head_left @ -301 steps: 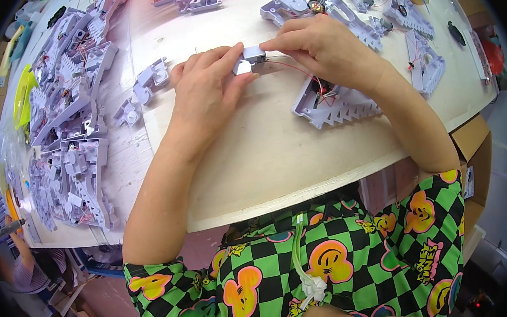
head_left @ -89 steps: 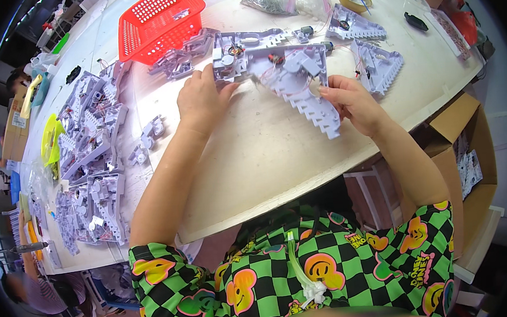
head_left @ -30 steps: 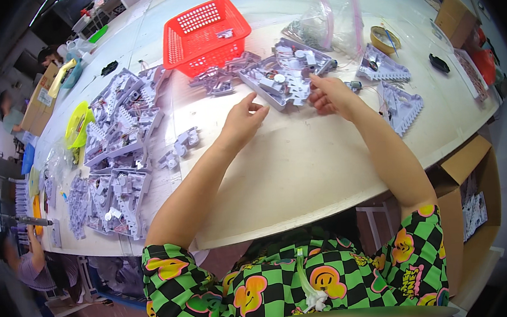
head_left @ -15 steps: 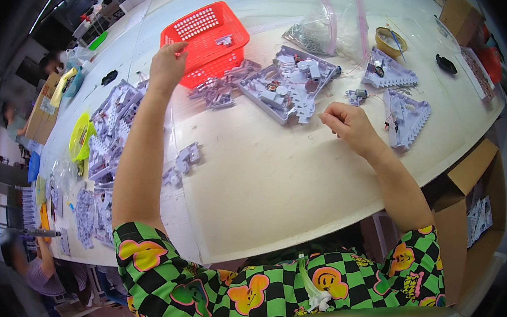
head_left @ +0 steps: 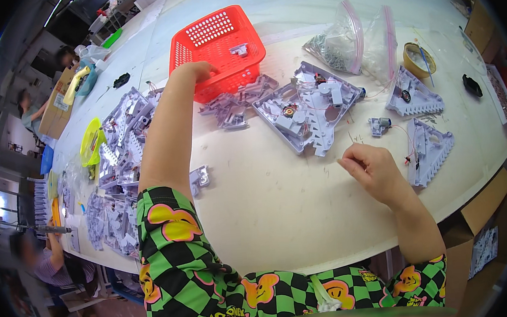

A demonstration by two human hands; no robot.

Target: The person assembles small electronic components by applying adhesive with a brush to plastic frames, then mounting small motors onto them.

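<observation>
Since a second ago the left hand (head_left: 196, 72) has left the grey assembly (head_left: 307, 105) and stretched out to the red basket (head_left: 216, 48); its fingers now curl over the near rim, and whether they hold anything inside I cannot tell. The right hand (head_left: 370, 170) has drawn back to bare table (head_left: 281, 204), fingers loosely pinched, nothing visible between them. The assembly lies alone, open face up, just right of the basket: likely a fetch of one more part. One small grey piece (head_left: 238, 50) sits in the basket. Two clear zip bags (head_left: 351, 40) with pink seals lie behind the assembly, holding small metal bits. A tape roll (head_left: 419, 59) is right of them. Cardboard boxes (head_left: 477, 242) stand at the table's right edge.
</observation>
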